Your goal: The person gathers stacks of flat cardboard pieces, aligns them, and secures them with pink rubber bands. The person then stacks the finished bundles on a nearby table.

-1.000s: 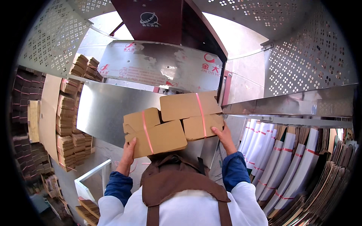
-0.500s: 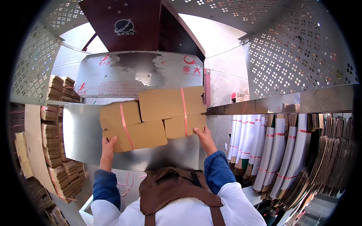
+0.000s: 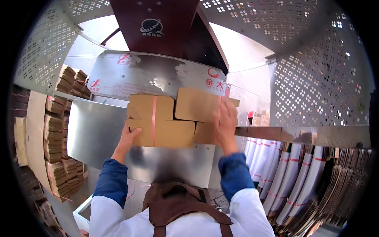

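Observation:
A strapped bundle of flat brown cardboard pieces [image 3: 162,133] lies over the metal table in front of me. Two pink straps run across it, one near each end. My left hand [image 3: 128,138] grips its lower left corner, the thumb on top and the other fingers partly hidden at the edge. Over the right end, beside the right-hand strap, my right hand [image 3: 226,122] rests with its fingers stretched out, slightly blurred.
The shiny metal table [image 3: 94,134] extends left of the bundle. A dark red machine housing [image 3: 158,27] rises at the back, between perforated metal panels [image 3: 316,75]. Cardboard stacks [image 3: 55,134] stand at left; white strapped bundles [image 3: 292,185] stand at right below a metal rail [image 3: 292,135].
The bundle has turned to lie straighter and appears further right in view. My right hand has moved from the lower right edge up onto its top; my left hand keeps its corner.

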### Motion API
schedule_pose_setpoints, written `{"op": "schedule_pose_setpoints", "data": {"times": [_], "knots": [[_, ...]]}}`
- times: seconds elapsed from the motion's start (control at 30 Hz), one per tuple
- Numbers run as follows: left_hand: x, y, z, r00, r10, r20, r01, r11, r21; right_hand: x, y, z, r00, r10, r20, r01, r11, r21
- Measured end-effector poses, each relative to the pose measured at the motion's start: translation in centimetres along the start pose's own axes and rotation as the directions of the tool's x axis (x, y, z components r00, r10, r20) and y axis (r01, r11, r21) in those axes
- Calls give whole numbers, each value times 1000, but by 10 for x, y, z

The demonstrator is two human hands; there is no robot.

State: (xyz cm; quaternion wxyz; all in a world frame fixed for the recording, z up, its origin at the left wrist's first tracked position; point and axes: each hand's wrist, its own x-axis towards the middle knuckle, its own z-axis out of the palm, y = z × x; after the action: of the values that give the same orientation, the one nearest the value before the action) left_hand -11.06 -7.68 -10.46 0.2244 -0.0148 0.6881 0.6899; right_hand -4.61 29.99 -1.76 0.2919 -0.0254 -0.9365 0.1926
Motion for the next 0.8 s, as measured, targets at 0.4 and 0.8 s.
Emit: {"op": "schedule_pose_setpoints", "data": {"times": [0.4, 0.8], "knots": [[58, 37, 4, 981, -191, 37, 177, 955, 239, 24, 31, 61, 953, -127, 276, 135, 991, -11], [54, 42, 15, 941, -326, -88, 333, 939, 84, -40, -11, 27, 834, -342, 433, 382, 924, -6]]}}
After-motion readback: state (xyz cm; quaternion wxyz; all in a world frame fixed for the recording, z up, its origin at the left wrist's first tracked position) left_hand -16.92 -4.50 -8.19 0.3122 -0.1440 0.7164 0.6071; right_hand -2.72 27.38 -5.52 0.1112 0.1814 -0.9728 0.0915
